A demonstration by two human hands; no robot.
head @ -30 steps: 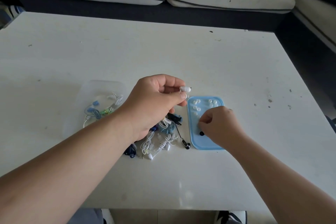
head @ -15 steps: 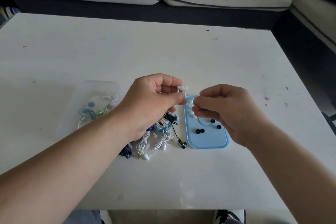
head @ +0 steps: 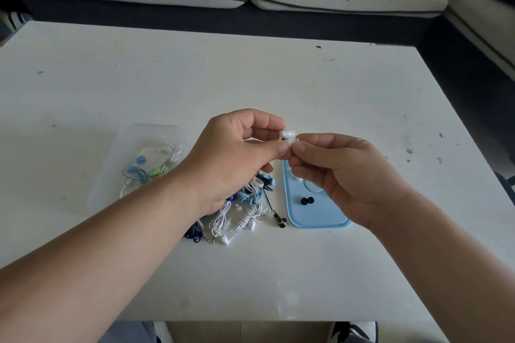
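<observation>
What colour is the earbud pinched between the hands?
Plain white: the earbud, pinched by the left hand and the right hand, shows best in the head view.

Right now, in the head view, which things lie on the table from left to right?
clear plastic container holding a few earphones → pile of coiled earphones → black earbud on its cord → blue lid

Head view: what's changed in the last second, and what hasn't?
The right hand left the blue lid, where it was picking among the tips, and lifted to meet the left hand. It now pinches a small white tip against the white earbud. The left hand's grip on that earbud stayed, as did the earphone pile, the clear container and the lid.
</observation>
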